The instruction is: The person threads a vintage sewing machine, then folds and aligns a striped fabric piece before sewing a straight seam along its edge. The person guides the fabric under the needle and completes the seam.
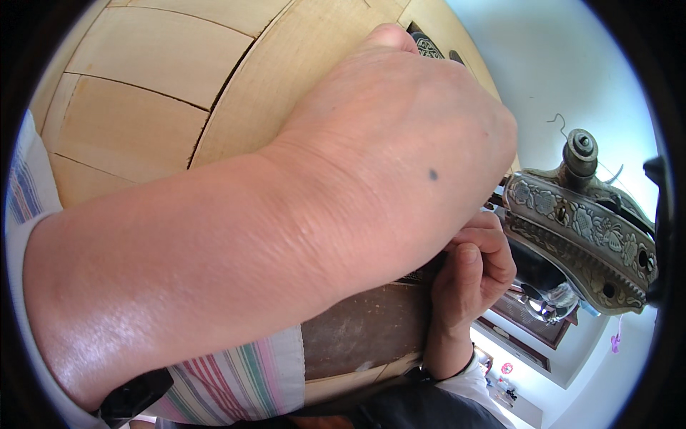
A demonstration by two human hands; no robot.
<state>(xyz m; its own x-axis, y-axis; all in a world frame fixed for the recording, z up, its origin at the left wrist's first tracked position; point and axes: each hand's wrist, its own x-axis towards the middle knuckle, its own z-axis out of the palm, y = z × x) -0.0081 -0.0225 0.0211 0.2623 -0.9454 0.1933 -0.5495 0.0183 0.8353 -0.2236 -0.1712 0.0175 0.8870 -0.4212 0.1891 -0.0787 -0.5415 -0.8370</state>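
My left forearm crosses the picture from the lower left, and my left hand (421,129) is curled with its back showing. Its fingers are mostly hidden below, so whatever they grip is out of sight. Beyond the left wrist, my right hand (475,268) has its fingers bent and the thumb pressed against them; I cannot make out anything in the pinch. Both hands are close to a sewing machine (582,222) with an engraved metal end plate and a round knob. Part of a dark patterned metal piece (427,46) shows past my left hand.
A pale wooden tabletop (136,107) with dark seams spreads at the upper left. Striped cloth (229,379) hangs below my left forearm, beside a worn brown panel (368,329). A bent wire (556,123) sticks up near the machine's knob. A white wall (564,57) stands behind.
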